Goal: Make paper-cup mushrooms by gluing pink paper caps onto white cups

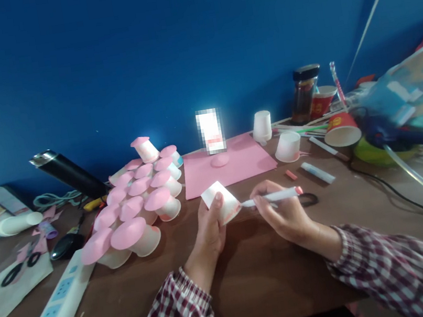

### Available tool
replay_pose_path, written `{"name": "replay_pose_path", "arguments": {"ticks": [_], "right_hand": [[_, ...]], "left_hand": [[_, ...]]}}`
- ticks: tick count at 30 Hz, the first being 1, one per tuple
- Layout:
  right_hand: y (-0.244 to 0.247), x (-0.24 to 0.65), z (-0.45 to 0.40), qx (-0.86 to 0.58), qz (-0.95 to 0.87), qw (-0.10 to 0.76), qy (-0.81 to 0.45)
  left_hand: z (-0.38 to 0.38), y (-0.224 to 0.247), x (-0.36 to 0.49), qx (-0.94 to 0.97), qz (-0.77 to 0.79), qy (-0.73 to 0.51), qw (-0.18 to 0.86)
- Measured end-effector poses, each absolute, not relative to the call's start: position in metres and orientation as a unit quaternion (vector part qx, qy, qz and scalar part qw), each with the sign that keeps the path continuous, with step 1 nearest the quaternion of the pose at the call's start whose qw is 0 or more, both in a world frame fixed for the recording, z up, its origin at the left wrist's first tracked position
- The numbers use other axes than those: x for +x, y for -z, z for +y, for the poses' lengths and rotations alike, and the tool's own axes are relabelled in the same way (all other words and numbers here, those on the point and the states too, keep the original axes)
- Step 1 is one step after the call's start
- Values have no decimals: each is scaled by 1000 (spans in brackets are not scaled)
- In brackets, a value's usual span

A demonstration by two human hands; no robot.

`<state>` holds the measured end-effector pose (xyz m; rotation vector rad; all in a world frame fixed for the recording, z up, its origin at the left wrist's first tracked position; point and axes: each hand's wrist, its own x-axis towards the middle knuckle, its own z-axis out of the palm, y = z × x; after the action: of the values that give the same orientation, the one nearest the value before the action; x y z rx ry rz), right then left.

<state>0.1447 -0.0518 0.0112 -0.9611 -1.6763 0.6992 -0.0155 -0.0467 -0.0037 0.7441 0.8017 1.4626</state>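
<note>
My left hand (212, 222) is closed around a small white paper cup (223, 199), tilted, with red marks near its rim. In my right hand (281, 214) is a white marker (276, 196) with a red end, its tip touching or very near the cup's marked edge. Beyond the hands lies a pink paper sheet (201, 173) with a small pink cone (220, 160) on it. Left of my hands stand several paper cups topped with pink cones (135, 232). A short red marker cap (291, 174) rests on the table to the right of the sheet.
At left are a power strip (54, 304), a mouse (66, 245), scissors (17, 269) and a black flask (70, 171). On the right are white cups (288, 147), a capped marker (317, 173), a red cup (341, 129), a dark jar (305, 94) and a black cable (395, 192).
</note>
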Motion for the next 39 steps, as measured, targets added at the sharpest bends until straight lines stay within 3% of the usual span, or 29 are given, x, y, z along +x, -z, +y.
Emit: {"name": "replay_pose_path", "arguments": {"ticks": [20,26,33,39], "right_hand": [[-11,145,-51,-389,-712,497,-309],[-7,148,-47,-373,-697,528,-308],[-1,149,-39,-396,-778,450,-188],[-13,172,-32,-383,-860,315,-123]], "left_hand": [[-46,4,-16,278,349,-649,617],[-41,2,-18,230,362,-653,625],[-39,0,-24,220,391,-641,623],[-39,-1,-25,212,353,-654,635]]}}
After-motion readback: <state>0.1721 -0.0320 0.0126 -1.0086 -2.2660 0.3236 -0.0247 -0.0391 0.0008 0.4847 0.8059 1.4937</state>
